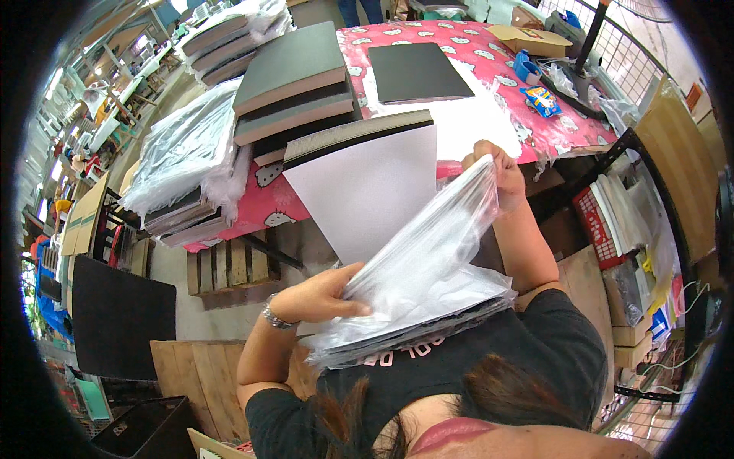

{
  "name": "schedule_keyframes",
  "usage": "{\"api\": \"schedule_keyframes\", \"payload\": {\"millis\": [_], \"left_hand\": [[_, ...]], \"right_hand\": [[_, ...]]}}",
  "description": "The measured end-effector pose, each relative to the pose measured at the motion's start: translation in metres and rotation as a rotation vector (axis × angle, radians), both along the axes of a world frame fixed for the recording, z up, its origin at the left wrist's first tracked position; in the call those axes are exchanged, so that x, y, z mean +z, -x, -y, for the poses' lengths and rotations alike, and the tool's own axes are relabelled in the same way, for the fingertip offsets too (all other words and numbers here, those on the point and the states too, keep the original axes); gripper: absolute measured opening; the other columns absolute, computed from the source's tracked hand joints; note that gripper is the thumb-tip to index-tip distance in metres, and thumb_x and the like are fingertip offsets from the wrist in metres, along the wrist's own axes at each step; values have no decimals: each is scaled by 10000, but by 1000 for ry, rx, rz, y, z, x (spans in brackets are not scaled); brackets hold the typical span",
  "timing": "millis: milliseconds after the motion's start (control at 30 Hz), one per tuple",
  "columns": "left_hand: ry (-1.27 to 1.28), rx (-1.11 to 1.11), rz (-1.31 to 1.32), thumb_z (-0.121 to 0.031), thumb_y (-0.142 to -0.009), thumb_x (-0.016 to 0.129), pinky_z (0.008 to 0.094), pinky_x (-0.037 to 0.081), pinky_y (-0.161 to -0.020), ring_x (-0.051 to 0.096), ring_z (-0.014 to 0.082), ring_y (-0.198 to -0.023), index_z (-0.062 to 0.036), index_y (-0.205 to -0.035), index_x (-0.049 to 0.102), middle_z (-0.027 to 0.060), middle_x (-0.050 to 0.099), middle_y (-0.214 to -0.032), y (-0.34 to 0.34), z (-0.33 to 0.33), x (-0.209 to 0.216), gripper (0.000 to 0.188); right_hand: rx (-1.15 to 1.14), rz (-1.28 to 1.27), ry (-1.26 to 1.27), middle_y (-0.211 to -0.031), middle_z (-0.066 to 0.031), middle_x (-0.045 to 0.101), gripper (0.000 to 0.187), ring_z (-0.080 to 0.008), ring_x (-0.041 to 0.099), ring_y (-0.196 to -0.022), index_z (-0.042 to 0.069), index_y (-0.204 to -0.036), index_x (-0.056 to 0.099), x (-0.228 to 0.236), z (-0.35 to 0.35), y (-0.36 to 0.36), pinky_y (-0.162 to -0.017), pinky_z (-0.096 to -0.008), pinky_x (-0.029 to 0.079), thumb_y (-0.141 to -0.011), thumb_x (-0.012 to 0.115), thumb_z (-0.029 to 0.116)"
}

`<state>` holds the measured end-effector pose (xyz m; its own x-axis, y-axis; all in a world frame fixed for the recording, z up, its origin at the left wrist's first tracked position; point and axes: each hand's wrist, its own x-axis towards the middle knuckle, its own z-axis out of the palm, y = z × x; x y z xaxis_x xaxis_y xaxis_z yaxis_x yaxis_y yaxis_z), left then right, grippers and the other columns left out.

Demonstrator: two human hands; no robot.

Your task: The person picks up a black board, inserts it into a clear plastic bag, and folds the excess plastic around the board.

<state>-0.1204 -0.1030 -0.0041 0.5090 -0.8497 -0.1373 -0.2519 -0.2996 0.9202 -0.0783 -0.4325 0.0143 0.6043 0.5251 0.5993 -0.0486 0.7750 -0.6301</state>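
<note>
Left hand [325, 294]: closed on the left side of the clear plastic bag [428, 249], thumb on your side, the other fingers mostly hidden. Right hand [497, 172]: fist shut on the bag's gathered upper corner, right of centre.

The bag sits in the centre of the frame, slanting down to lower centre, close to your shirt [527, 359]. Dark layered edges [417, 333] show along its bottom; can't tell if that's one item or several.

Handling, my read: film is thin, soft, slippery, easy to stretch or tear. The dark layers look flat and fairly stiff, likely carrying most of the weight. Pulling only on the corner could rip it or let the layers slide. Better hold: left palm under the dark edge, thumb on top, right hand on a wider fold of film.

Watch the bracelet [279, 312] on your left wrist, it could snag film. Pale board [371, 187] at the pink table's [279, 206] edge, upper centre, is just beyond the bag; its corners could catch too.
</note>
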Motion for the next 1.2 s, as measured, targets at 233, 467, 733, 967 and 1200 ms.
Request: {"api": "schedule_keyframes", "payload": {"millis": [233,467,733,967,1200], "left_hand": [[627,234,-364,-169,-821,679,321,532,-702,642,206,-854,31,-983,647,151,659,-907,-22,-55,-36,259],[582,286,-333,-144,-827,664,379,539,-748,651,237,-888,42,-997,643,190,655,-975,-20,-30,-5,253],[55,3,-214,-144,-790,726,275,477,-654,595,103,-751,-3,-996,656,28,669,-899,-41,-19,-37,259],[775,481,193,-211,-886,553,486,492,-865,607,349,-1001,45,-1167,517,217,582,-1114,-89,-43,-20,382],[10,1139,870,-94,-827,588,312,409,-608,570,215,-688,-41,-934,640,99,639,-814,-101,5,-1,131]], "right_hand": [[-221,530,832,-830,-19,614,164,-73,571,-747,15,-822,612,-15,9,4,-666,-239,476,-850,678,163],[-387,-306,778,-907,-42,645,174,-102,611,-777,41,-1015,592,-34,25,20,-666,-268,511,-935,556,192],[-368,-149,66,-1091,-51,626,388,-118,608,-956,38,-1209,522,-28,27,2,-850,-270,486,-855,657,121],[-631,-161,469,-836,-8,534,488,-46,487,-689,49,-1123,538,-1,23,-16,-610,-180,402,-646,638,54],[-1632,526,1040,-942,-110,574,245,-293,580,-732,8,-964,627,-17,-9,-27,-684,-308,465,-739,563,-64]]}}
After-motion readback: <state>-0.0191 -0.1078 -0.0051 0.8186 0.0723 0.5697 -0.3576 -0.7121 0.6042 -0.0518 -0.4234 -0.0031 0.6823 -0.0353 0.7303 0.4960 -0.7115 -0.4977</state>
